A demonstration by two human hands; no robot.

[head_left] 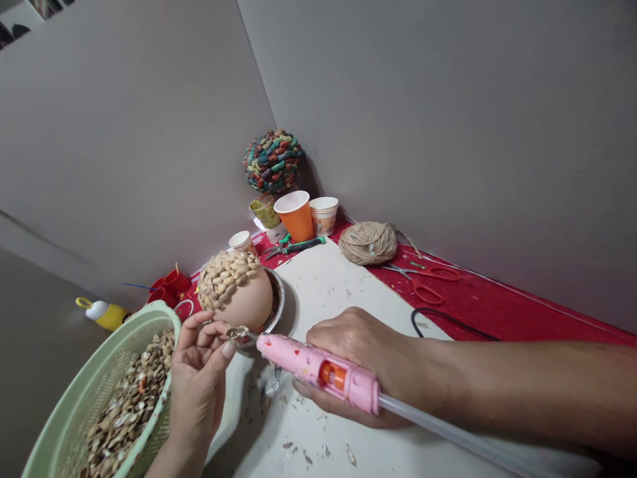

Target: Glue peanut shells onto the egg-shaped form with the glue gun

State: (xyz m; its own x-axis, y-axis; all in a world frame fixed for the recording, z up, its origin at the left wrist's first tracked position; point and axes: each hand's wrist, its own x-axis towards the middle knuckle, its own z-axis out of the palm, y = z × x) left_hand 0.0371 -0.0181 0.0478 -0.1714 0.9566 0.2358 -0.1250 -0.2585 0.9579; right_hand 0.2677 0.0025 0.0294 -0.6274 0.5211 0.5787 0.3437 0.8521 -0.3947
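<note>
My left hand pinches a small nutshell half, its hollow side turned up. Gripped in my right hand is a pink hot glue gun, its nozzle tip at or very near the shell; whether they touch I cannot tell. A long clear glue stick runs out of the gun's back end. Just behind the shell, a smooth beige ball rests in a metal bowl. Rows of pale nutshells cover its upper left part.
A green colander of loose shells stands at left. Behind are a multicoloured shell-covered ball, an orange cup, paper cups, pliers, twine and red scissors. Shell bits litter the white board.
</note>
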